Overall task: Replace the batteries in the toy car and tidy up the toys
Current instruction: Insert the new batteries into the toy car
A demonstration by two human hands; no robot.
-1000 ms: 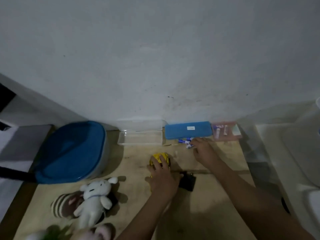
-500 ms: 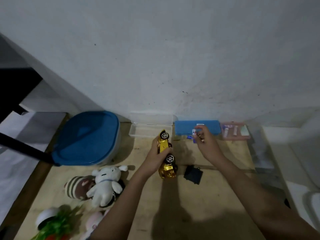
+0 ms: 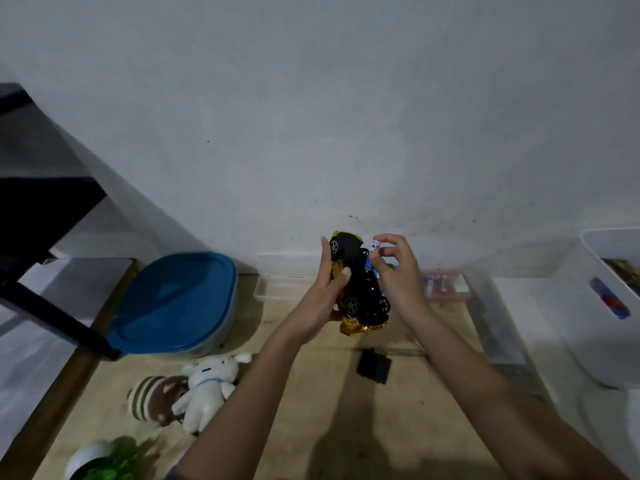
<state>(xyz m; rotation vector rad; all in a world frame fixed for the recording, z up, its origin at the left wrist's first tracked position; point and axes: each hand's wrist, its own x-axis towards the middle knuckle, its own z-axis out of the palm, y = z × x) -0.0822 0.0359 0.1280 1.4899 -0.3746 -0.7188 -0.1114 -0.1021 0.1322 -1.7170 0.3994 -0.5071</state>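
My left hand [image 3: 323, 292] grips the gold toy car [image 3: 360, 285], held up above the table with its black underside and wheels turned toward me. My right hand [image 3: 398, 275] pinches a small white, red and blue battery [image 3: 375, 244] right at the car's upper right side. A second blue battery looks tucked lower in the same hand, partly hidden. The black battery cover [image 3: 374, 366] lies on the wooden table [image 3: 311, 427] below the car.
A blue-lidded tub [image 3: 180, 303] stands at left. A clear open box [image 3: 280, 289] and a pink case [image 3: 445, 284] sit against the wall. A white plush [image 3: 207, 386], a striped plush [image 3: 152, 400] and a potted plant [image 3: 100, 462] lie front left. A white bin [image 3: 609, 306] stands right.
My left hand lifted the car off the table and turned its underside toward me. My right hand picked batteries up near the blue case and brought one to the car.
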